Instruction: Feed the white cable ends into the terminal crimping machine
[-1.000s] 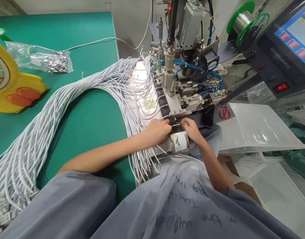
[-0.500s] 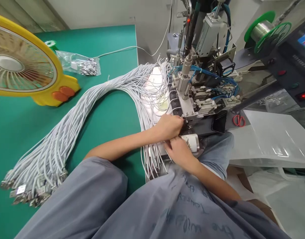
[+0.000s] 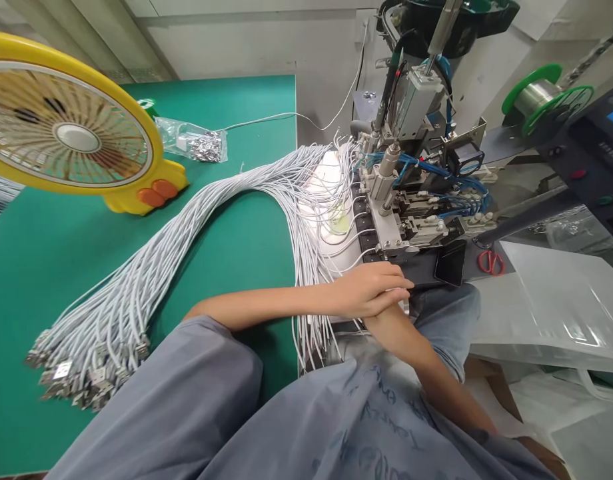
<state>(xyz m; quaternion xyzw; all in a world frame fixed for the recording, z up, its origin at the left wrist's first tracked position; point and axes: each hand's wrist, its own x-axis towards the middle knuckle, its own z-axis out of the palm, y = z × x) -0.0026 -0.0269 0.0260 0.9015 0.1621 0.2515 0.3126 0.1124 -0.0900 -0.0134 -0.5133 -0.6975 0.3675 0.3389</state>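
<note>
My left hand (image 3: 375, 288) lies over my right hand at the machine's front corner, its fingers stretched to the right and nothing seen in it. Most of my right hand (image 3: 389, 320) is hidden beneath it, fingers included. Just above them is the machine (image 3: 386, 227), with several white cables running into its black edge. A large bundle of white cables (image 3: 236, 183) curves across the green table (image 3: 226, 247), metal connectors (image 3: 94, 377) at its lower left end. Other cable ends hang down left of my hands.
A yellow fan (image 3: 159, 170) stands at the left, with a plastic bag of metal parts (image 3: 204, 145) behind it. Red scissors (image 3: 491, 263) and a black tray (image 3: 450, 263) lie right of my hands. A wire spool (image 3: 536, 97) is at the upper right.
My left hand has moved right and opened, now covering my right hand and the white cylinder. Another cable shows at the machine's near edge. The whole view has shifted slightly.
</note>
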